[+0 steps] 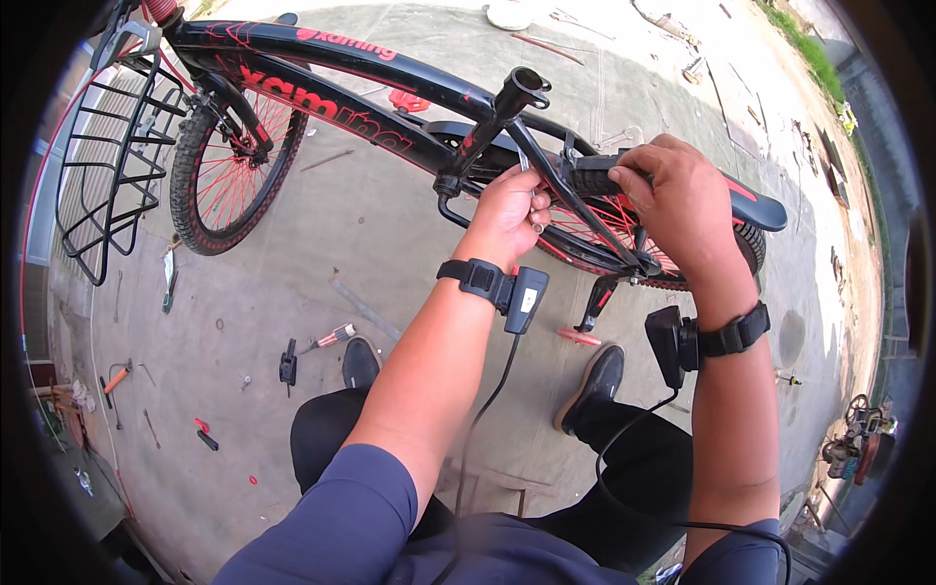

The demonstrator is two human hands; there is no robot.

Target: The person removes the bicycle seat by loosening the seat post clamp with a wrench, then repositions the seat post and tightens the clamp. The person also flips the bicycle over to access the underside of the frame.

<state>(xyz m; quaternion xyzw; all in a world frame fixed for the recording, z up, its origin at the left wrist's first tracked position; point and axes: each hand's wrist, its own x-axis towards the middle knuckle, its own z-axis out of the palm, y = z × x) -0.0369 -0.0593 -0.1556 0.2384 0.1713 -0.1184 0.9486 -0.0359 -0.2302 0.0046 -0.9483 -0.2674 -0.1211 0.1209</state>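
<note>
A black bicycle with red markings [322,112] stands across the view in front of me. My left hand [509,214] is closed round a silver wrench [525,159] beside the frame, just behind the seat tube [478,141]. The wrench's far end points up past my fingers, and metal rings show under them. My right hand [678,195] curls over the knobby rear tyre [593,177], thumb and fingers bent against it; what lies under the palm is hidden. The seat tube's top is open, with no saddle in it.
A wire basket [107,166] hangs by the front wheel [239,166]. On the concrete lie a hammer [118,376], a screwdriver [170,283], a brush-like tool [333,336] and other small tools. A pedal [579,337] hangs near my right shoe [593,385].
</note>
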